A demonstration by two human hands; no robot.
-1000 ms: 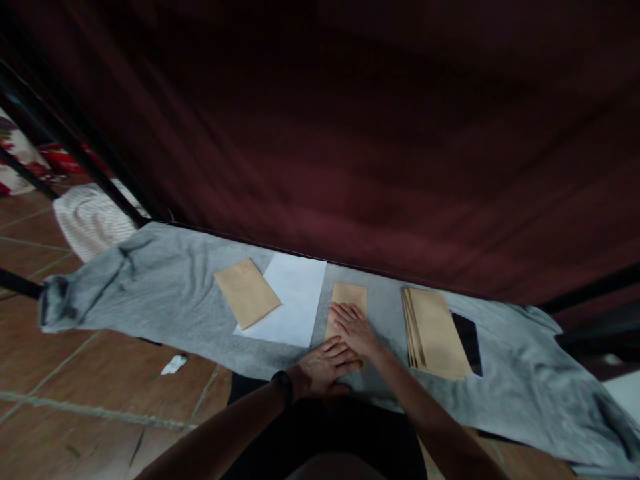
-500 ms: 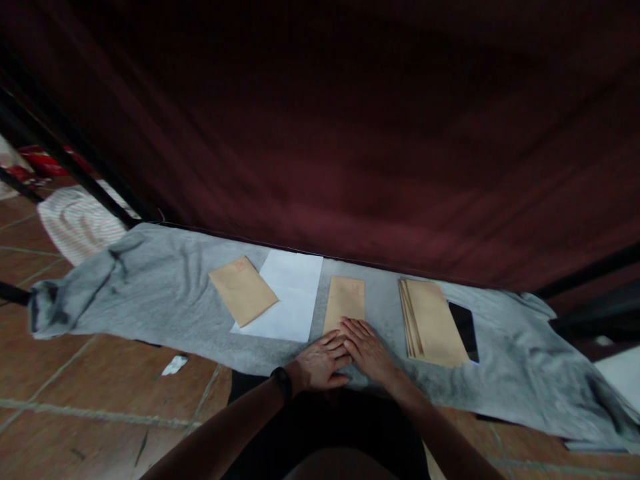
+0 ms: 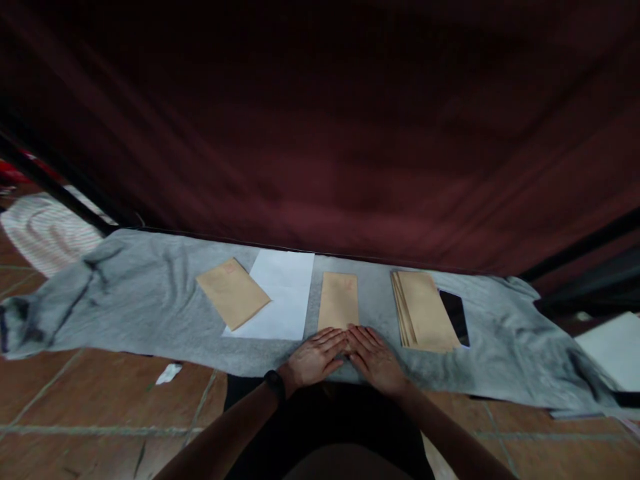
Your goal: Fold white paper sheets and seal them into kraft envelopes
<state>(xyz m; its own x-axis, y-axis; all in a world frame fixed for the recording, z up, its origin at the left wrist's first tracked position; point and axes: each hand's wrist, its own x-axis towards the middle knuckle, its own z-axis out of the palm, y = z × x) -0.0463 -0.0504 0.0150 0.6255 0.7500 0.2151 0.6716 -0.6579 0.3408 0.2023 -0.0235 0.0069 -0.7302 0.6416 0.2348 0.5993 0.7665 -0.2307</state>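
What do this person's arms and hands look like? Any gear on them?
Left hand and right hand: no gloves. Both forearms show no sleeves. A black wristband, possibly a watch, circles the left wrist; nothing visible on the right.

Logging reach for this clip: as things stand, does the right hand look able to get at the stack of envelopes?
Probably yes: the right hand rests at the near end of the middle envelope, and only grey cloth shows between it and the stack of envelopes to its right.
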